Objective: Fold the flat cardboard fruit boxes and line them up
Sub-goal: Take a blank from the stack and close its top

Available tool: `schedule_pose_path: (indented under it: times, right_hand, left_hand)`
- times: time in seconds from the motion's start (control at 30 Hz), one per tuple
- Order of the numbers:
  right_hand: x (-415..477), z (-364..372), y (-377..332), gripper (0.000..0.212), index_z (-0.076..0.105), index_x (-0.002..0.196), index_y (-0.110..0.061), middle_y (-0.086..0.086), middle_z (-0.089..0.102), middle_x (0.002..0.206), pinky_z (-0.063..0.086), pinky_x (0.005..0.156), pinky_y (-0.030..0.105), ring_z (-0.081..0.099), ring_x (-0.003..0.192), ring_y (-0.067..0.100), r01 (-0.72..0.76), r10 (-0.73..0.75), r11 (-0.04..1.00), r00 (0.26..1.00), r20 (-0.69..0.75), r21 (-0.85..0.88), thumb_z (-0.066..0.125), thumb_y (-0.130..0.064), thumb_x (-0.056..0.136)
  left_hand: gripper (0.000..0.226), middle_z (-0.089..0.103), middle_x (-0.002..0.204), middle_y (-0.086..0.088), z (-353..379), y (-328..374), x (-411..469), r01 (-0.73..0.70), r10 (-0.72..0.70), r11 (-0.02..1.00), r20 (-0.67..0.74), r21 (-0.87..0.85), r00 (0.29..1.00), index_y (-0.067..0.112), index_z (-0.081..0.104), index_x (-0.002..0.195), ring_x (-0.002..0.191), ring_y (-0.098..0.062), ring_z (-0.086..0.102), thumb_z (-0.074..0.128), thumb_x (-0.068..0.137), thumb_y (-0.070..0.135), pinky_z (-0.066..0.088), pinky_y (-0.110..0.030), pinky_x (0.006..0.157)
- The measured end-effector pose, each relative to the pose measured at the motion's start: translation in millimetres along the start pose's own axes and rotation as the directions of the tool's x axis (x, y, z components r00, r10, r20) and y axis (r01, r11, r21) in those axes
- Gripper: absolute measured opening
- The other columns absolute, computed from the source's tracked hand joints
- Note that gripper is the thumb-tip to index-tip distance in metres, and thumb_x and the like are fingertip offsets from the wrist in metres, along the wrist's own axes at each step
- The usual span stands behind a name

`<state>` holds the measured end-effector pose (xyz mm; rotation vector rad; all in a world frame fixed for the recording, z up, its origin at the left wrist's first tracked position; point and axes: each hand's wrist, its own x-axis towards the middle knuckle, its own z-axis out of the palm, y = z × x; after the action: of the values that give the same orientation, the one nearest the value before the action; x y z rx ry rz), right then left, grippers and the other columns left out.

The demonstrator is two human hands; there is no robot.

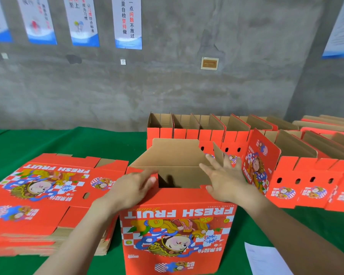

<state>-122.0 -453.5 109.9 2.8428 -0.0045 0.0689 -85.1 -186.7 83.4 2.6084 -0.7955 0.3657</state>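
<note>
The green-covered table (48, 143) fills the lower half of the frame. Along its far edge, centre to right, stands a row of folded boxes (207, 133) with their tops open, and a second row (310, 175) lies nearer at the right edge. At lower left sits a stack of flat boxes (48, 195), printed side up.

The box being folded (177, 231) stands upright at lower centre, between the stack and the nearer row, with its mouth open and its brown far flap raised. The left hand (131, 189) lies on the box's left top flap with its grip loose and the fingers fairly straight. The right hand (226, 181) has its grip spread wide, fingers fanned over the right top edge and thumb at the near rim. A white sheet of paper (266, 261) lies at lower right.

This corrugated board should be light and stiff, bending cleanly only along its scored creases. The glossy red print may slide a little under flat palms. Flaps are best pushed close to their creases, and the finished box lifted by opposite walls, since a free edge would crush or kink
</note>
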Motion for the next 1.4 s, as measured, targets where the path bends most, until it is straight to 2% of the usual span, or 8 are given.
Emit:
schedule_pose_path:
  times: [0.23, 0.33, 0.43, 0.5, 0.57, 1.1, 1.23, 1.4]
  right_hand:
    - [-10, 9, 3, 0.065, 0.014, 0.151, -0.032, 0.001, -0.01, 0.16, -0.012, 0.11, 0.061, -0.013, 0.145, 0.035, 0.069, -0.053, 0.993, 0.987, -0.148, 0.099, 0.044, -0.042, 0.095]
    - [-16, 18, 5, 0.058, 0.028, 0.148, -0.032, -0.006, 0.003, 0.16, -0.017, 0.114, 0.046, -0.005, 0.148, 0.021, 0.269, -0.176, 0.931, 0.924, -0.34, 0.247, 0.053, -0.029, 0.095]
    - [-23, 22, 4, 0.039, 0.06, 0.12, -0.019, -0.003, 0.057, 0.133, 0.026, 0.116, 0.046, 0.051, 0.126, 0.02, 0.496, -0.26, 0.811, 0.78, -0.569, 0.31, 0.066, -0.003, 0.085]
    - [-27, 23, 1, 0.024, 0.057, 0.096, -0.018, -0.005, 0.061, 0.101, 0.055, 0.078, 0.046, 0.064, 0.08, 0.022, 0.535, -0.218, 0.758, 0.748, -0.627, 0.374, 0.064, 0.001, 0.083]
    - [-27, 26, 1, 0.02, 0.048, 0.086, -0.019, -0.009, 0.048, 0.091, 0.05, 0.059, 0.044, 0.054, 0.064, 0.02, 0.494, -0.123, 0.737, 0.769, -0.627, 0.461, 0.061, -0.003, 0.086]
    - [-25, 28, 6, 0.01, 0.059, 0.085, -0.003, 0.009, 0.07, 0.08, 0.046, 0.064, 0.009, 0.066, 0.069, 0.001, 0.237, 0.248, 0.29, 0.917, -0.312, 0.927, 0.059, 0.007, 0.087]
    - [-25, 23, 9, 0.012, 0.061, 0.083, -0.013, -0.001, 0.072, 0.072, 0.05, 0.065, 0.04, 0.068, 0.07, 0.017, 0.154, 0.279, 0.211, 0.937, -0.21, 0.965, 0.061, -0.003, 0.088]
    - [-10, 16, 6, 0.014, 0.06, 0.099, -0.024, -0.01, 0.059, 0.109, 0.041, 0.097, 0.032, 0.053, 0.11, 0.014, 0.161, 0.148, 0.584, 0.943, -0.299, 0.796, 0.066, -0.022, 0.087]
  left_hand:
    - [0.072, 0.009, 0.153, -0.008, 6, -5, 34, 0.218, -0.213, 0.952, -0.045, 0.213, 0.976, 0.042, 0.021, 0.147, 0.14, -0.031, 0.011, 0.053, 0.088, 0.018, 0.02, -0.048, 0.112]
    - [0.079, -0.003, 0.159, -0.003, 8, -13, 37, 0.182, -0.181, 0.983, 0.062, 0.004, 0.981, 0.034, 0.018, 0.15, 0.146, -0.028, 0.008, 0.052, 0.085, 0.004, 0.022, -0.045, 0.115]
    - [0.079, 0.013, 0.156, -0.006, 4, -15, 37, 0.149, -0.145, 0.984, 0.055, -0.094, 0.988, 0.026, 0.023, 0.15, 0.138, -0.03, 0.026, 0.055, 0.082, -0.002, 0.027, -0.039, 0.113]
    - [0.079, 0.022, 0.15, -0.008, 4, -15, 36, 0.131, -0.128, 0.983, 0.036, -0.128, 0.991, 0.023, 0.028, 0.149, 0.13, -0.031, 0.036, 0.057, 0.081, -0.005, 0.027, -0.036, 0.112]
    - [0.078, 0.028, 0.145, -0.009, 4, -16, 34, 0.108, -0.109, 0.978, 0.006, -0.179, 0.994, 0.021, 0.033, 0.147, 0.123, -0.031, 0.042, 0.059, 0.079, -0.008, 0.03, -0.037, 0.11]
    - [0.041, 0.064, 0.075, 0.005, -2, -10, 27, 0.099, -0.161, 0.929, -0.149, -0.357, 0.976, 0.026, 0.059, 0.065, 0.074, -0.012, 0.061, 0.052, 0.074, -0.014, 0.041, -0.01, 0.069]
    - [0.018, 0.054, 0.09, 0.001, 0, -11, 30, 0.193, -0.196, 0.95, 0.013, -0.245, 0.981, 0.022, 0.059, 0.07, 0.087, -0.018, 0.054, 0.072, 0.081, 0.03, 0.039, -0.027, 0.073]
    - [0.045, 0.058, 0.106, 0.006, 0, -11, 33, 0.27, -0.237, 0.932, 0.158, -0.24, 0.959, 0.026, 0.055, 0.107, 0.094, -0.01, 0.055, 0.077, 0.072, 0.045, 0.039, -0.017, 0.073]
